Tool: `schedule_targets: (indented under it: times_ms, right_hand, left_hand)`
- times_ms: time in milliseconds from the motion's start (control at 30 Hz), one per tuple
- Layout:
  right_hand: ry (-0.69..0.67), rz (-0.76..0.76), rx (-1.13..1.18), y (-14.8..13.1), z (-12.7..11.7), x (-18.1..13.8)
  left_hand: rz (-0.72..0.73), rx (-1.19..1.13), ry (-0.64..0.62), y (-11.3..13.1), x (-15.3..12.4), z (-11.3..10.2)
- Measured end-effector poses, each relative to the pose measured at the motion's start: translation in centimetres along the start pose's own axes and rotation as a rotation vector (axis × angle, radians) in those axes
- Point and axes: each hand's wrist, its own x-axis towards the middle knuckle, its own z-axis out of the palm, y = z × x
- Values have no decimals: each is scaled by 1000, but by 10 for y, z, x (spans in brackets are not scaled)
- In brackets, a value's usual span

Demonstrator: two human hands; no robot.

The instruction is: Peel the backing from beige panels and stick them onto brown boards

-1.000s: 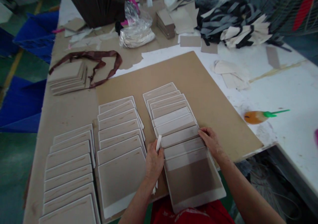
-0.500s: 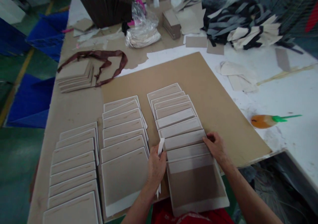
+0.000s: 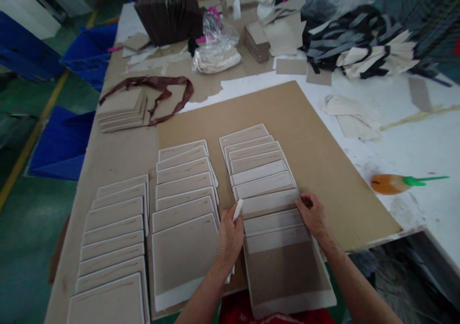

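In the head view, the left hand point(image 3: 230, 235) pinches a thin white flat strip point(image 3: 238, 209) between thumb and fingers; the right hand point(image 3: 314, 216) has thumb and fingertip together at a panel's right edge, though I cannot tell whether they clamp it or merely rest. That beige rectangular board panel with a pale upper band point(image 3: 269, 203) lies between the hands, overlapped in the right-hand column. Its exposed band runs crosswise from hand to hand, rising slightly rightward. The right hand is nearer, touching; the strip's tip is just beside the left edge.
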Motion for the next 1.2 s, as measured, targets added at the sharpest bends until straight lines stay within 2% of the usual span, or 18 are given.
schedule_targets:
  times_ms: [200, 267, 400, 467, 600, 767, 867, 933, 1033, 1133, 1200]
  right_hand:
    - [77, -108, -69, -28, -11, -17]
    - [-65, -100, 23, -49, -9, -29]
    - [-504, -41, 318, -98, 2, -51]
    - [-596, 32, 467, -117, 8, -55]
    - [-602, 195, 620, -135, 14, -50]
    - [-533, 260, 676, -132, 12, -40]
    - [-546, 246, 662, -127, 11, -34]
    - [-517, 111, 572, -124, 13, -25]
    - [-424, -320, 340, -128, 27, -2]
    - [-471, -764, 56, -139, 55, 21]
    - [-521, -911, -159, -147, 75, 30]
  left_hand:
    - [-28, -51, 142, 14, -13, -27]
    - [-104, -214, 54, 24, -18, -33]
    - [-431, -668, -193, 51, -22, -26]
    - [-518, -800, -270, 64, -21, -18]
    - [-538, -905, -352, 79, -20, -9]
    - [-518, -926, -365, 88, -17, -5]
    - [-461, -862, -366, 91, -17, -2]
    - [-433, -794, -333, 90, -19, -1]
    - [-480, -678, -230, 85, -30, -1]
    - [-553, -610, -173, 77, -46, -3]
    - [-579, -612, -151, 73, -58, -4]
